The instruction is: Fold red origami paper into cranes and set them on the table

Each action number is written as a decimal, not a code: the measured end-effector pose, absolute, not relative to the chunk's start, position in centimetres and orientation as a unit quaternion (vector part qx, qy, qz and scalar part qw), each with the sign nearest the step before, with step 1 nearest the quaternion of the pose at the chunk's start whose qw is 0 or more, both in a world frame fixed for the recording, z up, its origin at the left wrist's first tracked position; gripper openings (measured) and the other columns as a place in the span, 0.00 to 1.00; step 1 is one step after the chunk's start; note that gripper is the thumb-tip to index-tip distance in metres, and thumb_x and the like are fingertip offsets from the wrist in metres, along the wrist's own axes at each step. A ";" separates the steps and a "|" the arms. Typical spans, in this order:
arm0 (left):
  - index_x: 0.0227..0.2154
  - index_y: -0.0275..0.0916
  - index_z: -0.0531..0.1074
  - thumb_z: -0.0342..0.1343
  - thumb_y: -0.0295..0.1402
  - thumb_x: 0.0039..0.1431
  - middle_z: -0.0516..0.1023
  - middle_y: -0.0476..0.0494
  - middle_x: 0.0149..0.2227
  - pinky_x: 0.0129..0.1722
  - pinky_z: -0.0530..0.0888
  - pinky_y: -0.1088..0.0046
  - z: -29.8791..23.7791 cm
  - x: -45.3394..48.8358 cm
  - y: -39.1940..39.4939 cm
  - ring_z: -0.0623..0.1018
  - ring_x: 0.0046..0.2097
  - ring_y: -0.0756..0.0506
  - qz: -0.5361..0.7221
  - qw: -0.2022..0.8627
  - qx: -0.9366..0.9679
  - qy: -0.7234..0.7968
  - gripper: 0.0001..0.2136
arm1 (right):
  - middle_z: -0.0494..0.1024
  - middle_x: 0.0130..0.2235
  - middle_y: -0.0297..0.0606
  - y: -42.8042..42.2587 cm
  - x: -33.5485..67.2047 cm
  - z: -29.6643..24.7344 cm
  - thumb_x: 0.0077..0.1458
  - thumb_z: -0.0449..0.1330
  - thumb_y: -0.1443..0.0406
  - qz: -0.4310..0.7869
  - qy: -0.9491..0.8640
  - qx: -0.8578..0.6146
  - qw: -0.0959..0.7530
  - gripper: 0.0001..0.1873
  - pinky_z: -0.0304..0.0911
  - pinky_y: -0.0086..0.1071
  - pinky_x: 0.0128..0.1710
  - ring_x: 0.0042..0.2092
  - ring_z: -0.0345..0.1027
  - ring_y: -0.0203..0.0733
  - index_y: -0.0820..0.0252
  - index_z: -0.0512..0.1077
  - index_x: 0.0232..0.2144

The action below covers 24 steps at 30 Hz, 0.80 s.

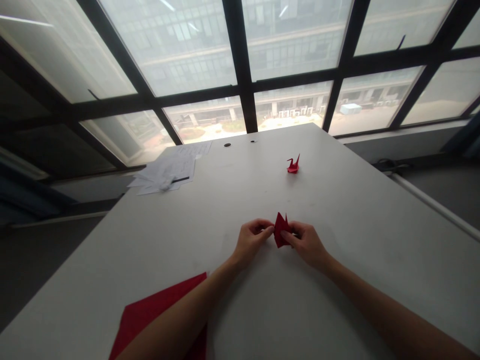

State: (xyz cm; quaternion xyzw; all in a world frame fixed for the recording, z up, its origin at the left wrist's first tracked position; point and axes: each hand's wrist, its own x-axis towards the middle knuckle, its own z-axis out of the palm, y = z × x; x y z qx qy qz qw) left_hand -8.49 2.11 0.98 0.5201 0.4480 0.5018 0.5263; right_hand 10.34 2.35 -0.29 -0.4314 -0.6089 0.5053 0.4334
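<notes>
A partly folded piece of red paper (281,229) is held just above the white table (337,280) between both hands. My left hand (250,242) pinches its left edge with fingers closed. My right hand (308,243) grips its right side, fingers curled round it. Farther back on the table stands a finished red paper crane (293,165), well apart from both hands. A flat red paper sheet (157,320) lies near the front edge, partly under my left forearm.
A loose pile of white papers (167,172) with a dark pen lies at the table's back left corner. Two small round holes (227,145) sit near the back edge. Large windows with black frames (243,75) rise behind the table.
</notes>
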 end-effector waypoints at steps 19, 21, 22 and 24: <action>0.43 0.38 0.73 0.68 0.38 0.51 0.74 0.50 0.32 0.32 0.69 0.77 1.0 -8.5 2.2 0.73 0.32 0.51 0.515 0.548 0.518 0.407 0.19 | 0.78 0.28 0.37 2.0 10.0 0.4 0.56 0.62 0.56 0.471 -0.639 -0.443 0.416 0.14 0.61 0.30 0.29 0.29 0.68 0.40 0.62 0.77 0.30; 0.43 0.38 0.72 0.69 0.38 0.51 0.74 0.49 0.32 0.33 0.69 0.76 1.1 -8.5 2.2 0.73 0.33 0.51 0.518 0.553 0.513 0.404 0.19 | 0.78 0.28 0.37 2.0 10.0 0.4 0.55 0.63 0.56 0.474 -0.638 -0.441 0.417 0.13 0.62 0.31 0.29 0.30 0.68 0.40 0.62 0.77 0.30; 0.43 0.38 0.72 0.69 0.38 0.51 0.74 0.49 0.32 0.33 0.69 0.76 1.1 -8.5 2.1 0.73 0.32 0.51 0.520 0.554 0.512 0.402 0.19 | 0.78 0.28 0.37 2.0 10.0 0.4 0.55 0.63 0.56 0.474 -0.638 -0.442 0.416 0.13 0.62 0.30 0.29 0.29 0.68 0.40 0.62 0.77 0.30; 0.44 0.37 0.72 0.69 0.37 0.51 0.74 0.49 0.31 0.33 0.69 0.77 1.1 -8.5 2.2 0.73 0.32 0.51 0.522 0.553 0.511 0.400 0.19 | 0.78 0.28 0.37 2.0 10.0 0.3 0.55 0.63 0.56 0.479 -0.633 -0.442 0.417 0.14 0.61 0.30 0.28 0.29 0.68 0.40 0.62 0.77 0.30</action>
